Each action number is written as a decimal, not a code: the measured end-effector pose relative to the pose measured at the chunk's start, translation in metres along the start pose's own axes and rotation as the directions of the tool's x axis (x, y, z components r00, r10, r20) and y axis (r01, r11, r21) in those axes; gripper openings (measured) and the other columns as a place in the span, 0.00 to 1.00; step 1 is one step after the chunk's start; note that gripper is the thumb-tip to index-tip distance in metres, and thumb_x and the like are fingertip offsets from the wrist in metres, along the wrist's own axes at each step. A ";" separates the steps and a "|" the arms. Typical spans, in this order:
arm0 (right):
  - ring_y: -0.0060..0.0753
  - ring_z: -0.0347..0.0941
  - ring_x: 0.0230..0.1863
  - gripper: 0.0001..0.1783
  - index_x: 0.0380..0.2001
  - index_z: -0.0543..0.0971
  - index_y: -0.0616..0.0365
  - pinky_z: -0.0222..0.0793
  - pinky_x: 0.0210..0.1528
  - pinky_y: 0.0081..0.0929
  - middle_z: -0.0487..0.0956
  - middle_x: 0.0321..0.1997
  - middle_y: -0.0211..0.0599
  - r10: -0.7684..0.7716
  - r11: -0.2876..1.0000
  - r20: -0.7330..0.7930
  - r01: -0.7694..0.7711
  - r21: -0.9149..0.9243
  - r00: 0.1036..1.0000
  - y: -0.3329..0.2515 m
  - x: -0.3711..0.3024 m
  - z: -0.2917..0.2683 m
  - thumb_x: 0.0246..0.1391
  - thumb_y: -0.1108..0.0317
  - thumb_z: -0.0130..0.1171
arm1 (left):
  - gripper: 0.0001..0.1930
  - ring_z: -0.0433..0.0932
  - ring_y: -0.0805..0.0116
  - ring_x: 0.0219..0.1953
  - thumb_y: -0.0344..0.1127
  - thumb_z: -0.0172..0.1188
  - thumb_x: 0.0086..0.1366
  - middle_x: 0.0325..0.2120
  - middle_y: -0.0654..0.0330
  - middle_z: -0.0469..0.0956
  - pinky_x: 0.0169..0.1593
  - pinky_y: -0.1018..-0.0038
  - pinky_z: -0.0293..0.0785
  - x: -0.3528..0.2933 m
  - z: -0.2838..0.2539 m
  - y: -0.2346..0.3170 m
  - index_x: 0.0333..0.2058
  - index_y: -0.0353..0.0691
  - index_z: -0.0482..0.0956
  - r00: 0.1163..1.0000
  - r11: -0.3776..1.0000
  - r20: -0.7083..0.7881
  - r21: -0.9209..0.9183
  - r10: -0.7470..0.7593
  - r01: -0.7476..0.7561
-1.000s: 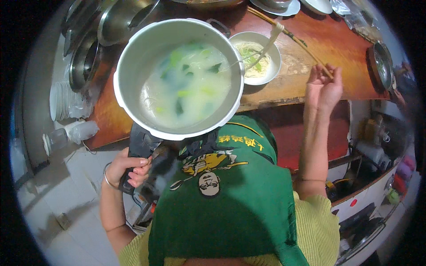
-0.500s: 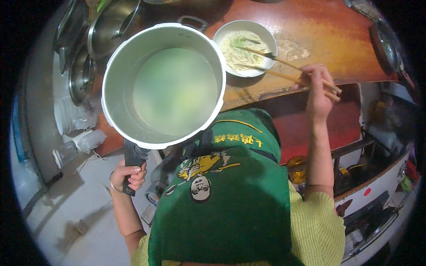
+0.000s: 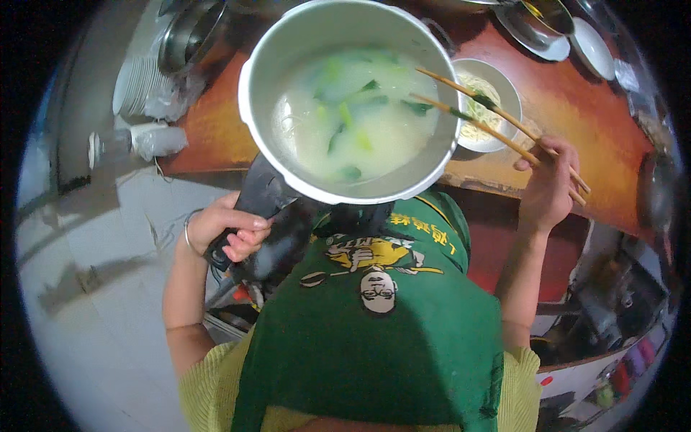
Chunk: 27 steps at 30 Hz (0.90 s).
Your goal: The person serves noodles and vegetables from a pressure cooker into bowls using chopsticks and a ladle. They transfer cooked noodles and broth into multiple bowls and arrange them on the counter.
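Observation:
My left hand point(image 3: 234, 229) is closed round the black handle of a deep metal pot point(image 3: 248, 108). Cloudy pale broth with green leafy vegetables point(image 3: 353, 122) lies inside it. In my right hand point(image 3: 553, 180) is a pair of wooden chopsticks point(image 3: 504, 135), their tips over the pot's right rim and a dark green bit of leaf stuck partway along them. Beyond that rim a white bowl point(image 3: 509, 93) of pale noodles point(image 3: 482, 97) stands on the wooden table, partly hidden by the pot and chopsticks.
The orange-brown wooden table point(image 3: 597, 122) spans the far side. White plates point(image 3: 592, 47) and a metal bowl point(image 3: 551, 14) sit at its far right. Stacked white plates point(image 3: 137, 85) and a steel basin point(image 3: 188, 36) are at the left. Cluttered shelving point(image 3: 604, 302) stands to my right.
The pot has shifted right and away in the view, and its green vegetables now show clearly. The chopsticks' tips have gone from the noodles to over the pot.

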State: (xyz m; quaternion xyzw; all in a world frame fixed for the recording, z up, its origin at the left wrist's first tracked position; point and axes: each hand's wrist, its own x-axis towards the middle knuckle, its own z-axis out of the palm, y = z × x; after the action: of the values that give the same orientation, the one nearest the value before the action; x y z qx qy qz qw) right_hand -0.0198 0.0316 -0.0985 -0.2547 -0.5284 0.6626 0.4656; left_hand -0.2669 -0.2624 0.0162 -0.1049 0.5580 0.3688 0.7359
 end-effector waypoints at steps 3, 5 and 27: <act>0.22 0.70 0.19 0.11 0.34 0.70 0.61 0.67 0.24 0.18 0.70 0.30 0.34 0.204 0.972 0.258 -0.164 -0.168 0.945 -0.009 0.014 0.041 0.55 0.64 0.44 | 0.09 0.53 0.84 0.10 0.28 0.49 0.55 0.11 0.68 0.56 0.10 0.84 0.45 -0.002 0.003 0.004 0.18 0.38 0.60 0.999 0.999 0.013 -0.008 -0.034 0.034; 0.20 0.70 0.19 0.10 0.35 0.71 0.59 0.66 0.23 0.16 0.71 0.29 0.33 0.306 0.949 0.418 -0.238 -0.207 0.855 -0.003 0.022 0.074 0.54 0.65 0.46 | 0.12 0.54 0.84 0.11 0.29 0.49 0.55 0.11 0.68 0.57 0.10 0.85 0.46 -0.002 0.006 0.005 0.16 0.41 0.59 0.999 0.999 0.002 -0.011 -0.042 0.042; 0.33 0.72 0.21 0.16 0.26 0.69 0.62 0.71 0.25 0.26 0.72 0.24 0.41 0.468 0.817 0.234 -0.518 0.252 0.852 0.055 0.076 0.088 0.56 0.58 0.43 | 0.13 0.54 0.82 0.10 0.31 0.51 0.55 0.11 0.69 0.57 0.11 0.83 0.46 0.009 0.001 -0.004 0.14 0.42 0.59 0.995 0.999 0.081 0.023 -0.051 0.049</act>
State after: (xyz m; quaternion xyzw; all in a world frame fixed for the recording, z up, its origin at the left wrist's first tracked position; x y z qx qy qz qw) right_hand -0.1451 0.0577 -0.1105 -0.2535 -0.3707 0.8527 0.2669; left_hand -0.2627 -0.2607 0.0079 -0.0961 0.5284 0.3484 0.7682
